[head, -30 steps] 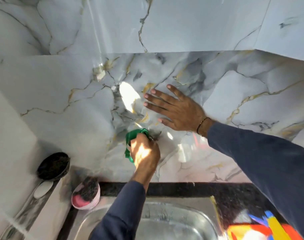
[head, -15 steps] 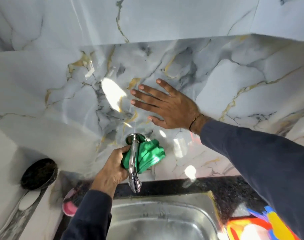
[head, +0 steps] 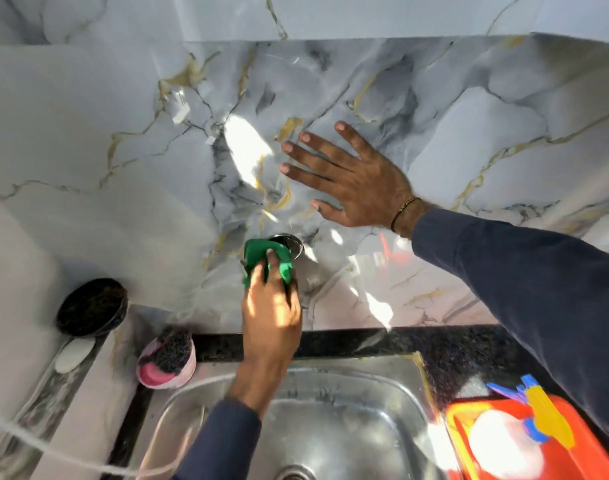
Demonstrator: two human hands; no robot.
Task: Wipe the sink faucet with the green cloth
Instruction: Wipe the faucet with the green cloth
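The chrome faucet (head: 292,244) comes out of the marble wall above the steel sink (head: 331,420). Only its round base flange shows; the spout is hidden under my left hand (head: 272,317). That hand is wrapped over the faucet with the green cloth (head: 266,259) bunched under its fingers, pressed against the top of the faucet. My right hand (head: 348,178) lies flat on the marble wall, up and to the right of the faucet, fingers spread and holding nothing.
A pink tub with a dark scrubber (head: 168,358) stands at the sink's left corner, a round black dish (head: 91,306) further left. A red tray with a spray bottle (head: 525,441) sits on the black counter (head: 469,344) at right.
My left hand has moved from the left side of the spout to on top of it, covering it with the cloth. The right hand stays flat on the wall.
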